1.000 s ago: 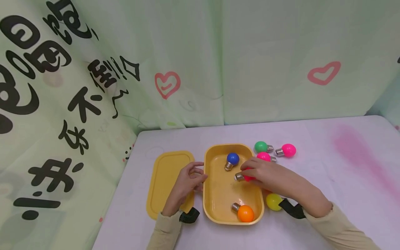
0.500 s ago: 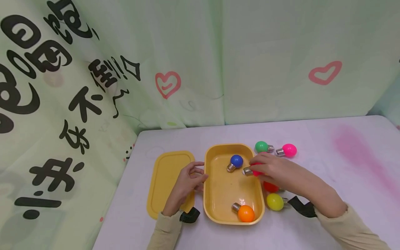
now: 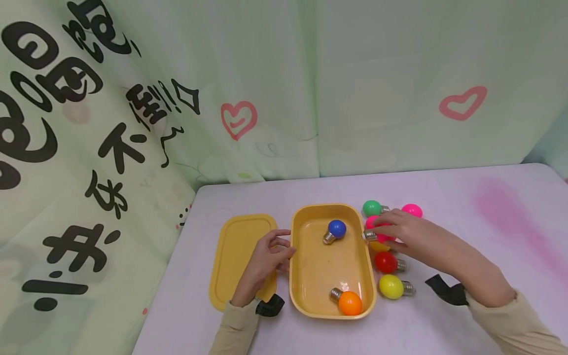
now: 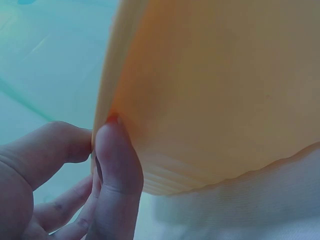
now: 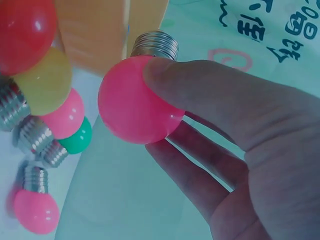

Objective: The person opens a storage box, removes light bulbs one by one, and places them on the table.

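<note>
Along the left side of the yellow tray (image 3: 330, 271), my left hand (image 3: 266, 256) pinches the rim, thumb and fingertip meeting at the edge in the left wrist view. My right hand (image 3: 410, 231) grips a pink light bulb (image 5: 132, 107) by its round globe, its metal screw base pointing away from the palm. That bulb is over the tray's right rim. Inside the tray lie a blue bulb (image 3: 337, 229) near the back and an orange bulb (image 3: 350, 303) at the front right corner.
Right of the tray lie a yellow bulb (image 3: 391, 286), a red bulb (image 3: 385, 262), a partly hidden amber bulb (image 3: 378, 246), a green bulb (image 3: 371, 207) and pink bulbs (image 3: 412, 210). A flat yellow lid (image 3: 235, 256) lies left, under my left wrist. A curtain (image 3: 377, 123) hangs behind.
My right hand has moved right with the pink bulb, from above the tray to its right rim. The blue bulb has shifted slightly right. My left hand stays put.
</note>
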`<state>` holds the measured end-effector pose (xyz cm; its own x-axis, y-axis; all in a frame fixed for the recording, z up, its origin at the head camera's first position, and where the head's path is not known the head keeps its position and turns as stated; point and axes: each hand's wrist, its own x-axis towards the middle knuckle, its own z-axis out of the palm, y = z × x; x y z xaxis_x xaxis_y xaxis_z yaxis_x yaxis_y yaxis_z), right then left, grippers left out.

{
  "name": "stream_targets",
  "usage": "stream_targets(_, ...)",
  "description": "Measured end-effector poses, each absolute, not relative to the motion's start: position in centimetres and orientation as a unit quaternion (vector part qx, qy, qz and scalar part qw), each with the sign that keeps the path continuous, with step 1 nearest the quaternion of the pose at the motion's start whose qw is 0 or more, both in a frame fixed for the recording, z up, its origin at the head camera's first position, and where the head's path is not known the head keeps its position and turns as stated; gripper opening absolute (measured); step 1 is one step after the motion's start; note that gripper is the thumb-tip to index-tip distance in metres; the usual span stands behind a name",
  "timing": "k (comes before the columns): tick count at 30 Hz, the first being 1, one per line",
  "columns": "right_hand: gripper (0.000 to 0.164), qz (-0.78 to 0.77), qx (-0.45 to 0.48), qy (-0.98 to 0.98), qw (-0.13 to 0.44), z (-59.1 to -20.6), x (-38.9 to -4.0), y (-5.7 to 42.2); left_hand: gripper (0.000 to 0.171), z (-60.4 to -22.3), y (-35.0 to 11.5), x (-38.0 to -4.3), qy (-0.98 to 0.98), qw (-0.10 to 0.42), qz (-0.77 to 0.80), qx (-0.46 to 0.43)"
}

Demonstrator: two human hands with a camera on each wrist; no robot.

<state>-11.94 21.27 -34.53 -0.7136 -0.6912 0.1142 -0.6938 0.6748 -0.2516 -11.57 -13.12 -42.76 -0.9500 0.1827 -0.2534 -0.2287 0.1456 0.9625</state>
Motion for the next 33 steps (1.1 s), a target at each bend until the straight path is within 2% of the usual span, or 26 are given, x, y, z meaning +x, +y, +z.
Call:
stream_targets(19,0.037,0.125,0.322,-0.938,-0.008,-37.0,-13.3,24.4,0.048,-42.9,-13.0,-11.6,0.748,0.152,0.645,-0.022)
stream_targets(33,0.044,0.110,0.293,-0.949,-0.020,-38.2,-13.7,26.1,0.048,-42.9,-13.0,-11.7,0.747,0.152,0.647,-0.021)
